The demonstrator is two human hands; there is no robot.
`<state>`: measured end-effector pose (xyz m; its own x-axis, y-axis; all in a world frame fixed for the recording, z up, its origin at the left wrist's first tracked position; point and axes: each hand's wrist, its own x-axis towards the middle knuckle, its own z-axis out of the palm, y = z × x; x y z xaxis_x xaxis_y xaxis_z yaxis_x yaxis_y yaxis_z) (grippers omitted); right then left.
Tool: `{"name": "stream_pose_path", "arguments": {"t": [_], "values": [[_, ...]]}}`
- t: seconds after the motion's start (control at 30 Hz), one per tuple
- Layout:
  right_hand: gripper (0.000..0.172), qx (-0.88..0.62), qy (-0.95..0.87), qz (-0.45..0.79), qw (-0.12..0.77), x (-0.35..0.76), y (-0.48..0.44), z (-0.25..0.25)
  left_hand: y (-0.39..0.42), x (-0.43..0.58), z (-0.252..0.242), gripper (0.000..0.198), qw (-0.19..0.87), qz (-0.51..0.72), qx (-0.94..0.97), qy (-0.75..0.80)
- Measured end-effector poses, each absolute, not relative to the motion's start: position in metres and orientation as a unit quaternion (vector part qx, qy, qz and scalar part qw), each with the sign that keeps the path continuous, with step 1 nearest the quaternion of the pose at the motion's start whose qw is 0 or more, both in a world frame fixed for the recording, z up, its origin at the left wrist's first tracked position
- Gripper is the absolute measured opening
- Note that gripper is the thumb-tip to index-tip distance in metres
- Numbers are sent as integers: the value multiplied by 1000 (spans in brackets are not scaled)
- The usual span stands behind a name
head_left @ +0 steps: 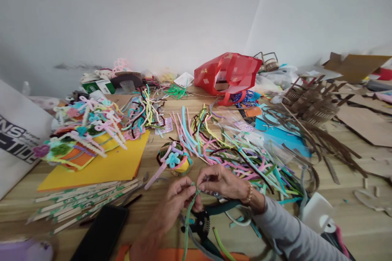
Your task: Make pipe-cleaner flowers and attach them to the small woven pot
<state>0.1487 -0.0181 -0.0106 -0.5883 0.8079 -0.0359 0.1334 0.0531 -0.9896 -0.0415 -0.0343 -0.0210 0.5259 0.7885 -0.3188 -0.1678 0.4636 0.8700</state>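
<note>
Grip of the left hand and grip of the right hand are both clenched, with the fingertips pinched close together on a thin green fuzzy pipe cleaner. Its length is left hanging down past the bottom of the view. A beaded bracelet is worn on the right wrist, and that forearm is covered by a grey knit sleeve. Directly beneath the hands, a pair of spring-loaded pliers with dark green handles is laid on the light wooden surface among loose pipe-cleaner pieces. Just beyond the hands sits a small pipe-cleaner craft with a blue flower, and a wide heap of multicoloured pipe cleaners is spread to its right. Further left, finished pipe-cleaner pieces are piled on a sheet of yellow card, near a bundle of flat wooden sticks and a flat black rectangular device. Towards the back, a red gift bag is placed against a white wall, and brown cut cardboard strips are heaped at the right.
</note>
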Motion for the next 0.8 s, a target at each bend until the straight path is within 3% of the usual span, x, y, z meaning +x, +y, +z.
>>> {"name": "stream_pose_path", "arguments": {"t": [0.5,0.63,0.8], "values": [[35,-380,-614,609,328,147,-16,-20,-36,-44,-21,19,751,333,405,401],[48,-424,-630,576,303,149,-16,-19,-39,-39,-17,17,666,362,463,459],[52,-431,-630,605,227,145,-20,-13,-46,-34,-19,14,462,420,579,525]]}}
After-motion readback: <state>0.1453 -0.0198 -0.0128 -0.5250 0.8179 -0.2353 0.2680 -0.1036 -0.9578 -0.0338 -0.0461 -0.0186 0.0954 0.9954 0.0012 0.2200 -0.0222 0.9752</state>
